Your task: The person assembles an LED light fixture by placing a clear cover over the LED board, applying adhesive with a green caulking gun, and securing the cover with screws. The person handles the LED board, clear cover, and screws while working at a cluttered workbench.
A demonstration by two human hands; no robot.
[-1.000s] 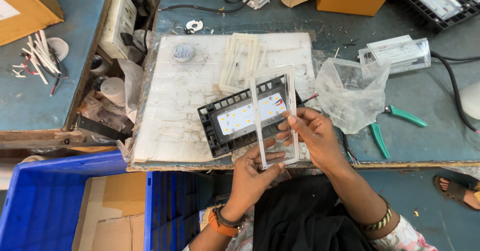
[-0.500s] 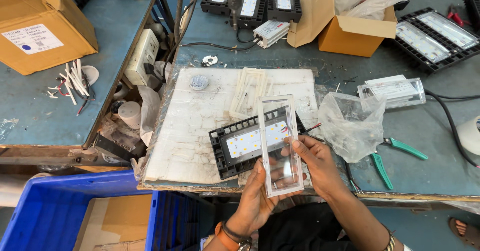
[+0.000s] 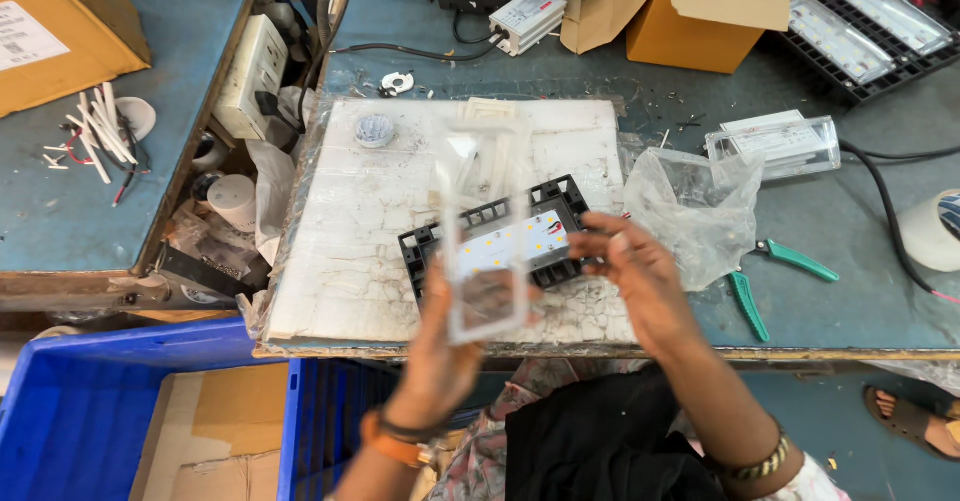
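Observation:
My left hand (image 3: 440,356) holds a clear rectangular plastic cover (image 3: 487,261) upright, blurred by motion, over the near edge of the bench. Behind the cover lies a black finned lamp housing (image 3: 560,201) with a white LED board (image 3: 525,241) in it. My right hand (image 3: 640,281) is off the cover, and its fingers curl on the right end of the housing. More clear covers (image 3: 480,146) lie stacked farther back on the worn white mat (image 3: 350,241).
A crumpled clear plastic bag (image 3: 690,211) and green-handled pliers (image 3: 765,281) lie right of my right hand. A clear plastic box (image 3: 775,146), a cardboard box (image 3: 700,21) and more lamp housings (image 3: 860,31) sit farther back. A blue crate (image 3: 90,411) stands below left.
Both hands held the clear cover before. Now my right hand has let go and gone to the housing's right end, while my left hand moves the cover to the left.

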